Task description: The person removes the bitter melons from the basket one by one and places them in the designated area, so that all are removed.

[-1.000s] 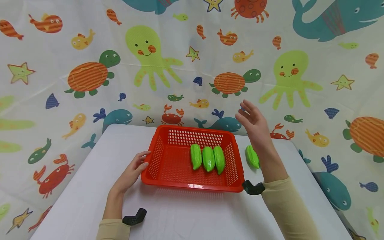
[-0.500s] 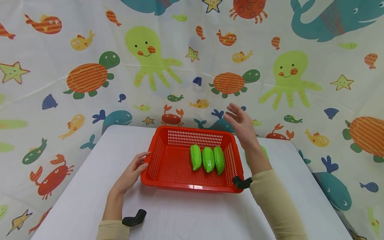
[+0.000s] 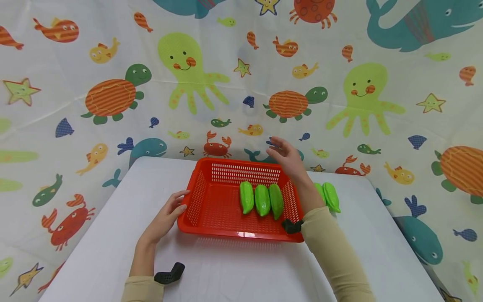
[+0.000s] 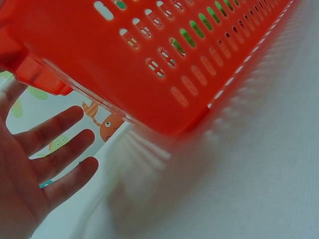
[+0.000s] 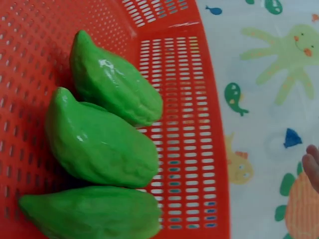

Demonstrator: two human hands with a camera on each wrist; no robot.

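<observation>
A red plastic basket with slotted walls stands on the white table. Inside, on its right side, three glossy green ridged fruits with pointed tips lie side by side; the right wrist view shows these fruits close up. My left hand touches the basket's left rim, and in the left wrist view its fingers extend loosely below the rim. Over the back right corner hovers my right hand, holding nothing, fingers slightly bent. Only a few of its fingertips enter the right wrist view.
Two more green fruits lie on the table to the right of the basket, one partly behind my right forearm. A cloth printed with sea animals hangs behind the table.
My right hand has moved left and slightly down, from over the table's right side to the basket's back right corner, uncovering a fruit there. My left hand has stayed on the rim.
</observation>
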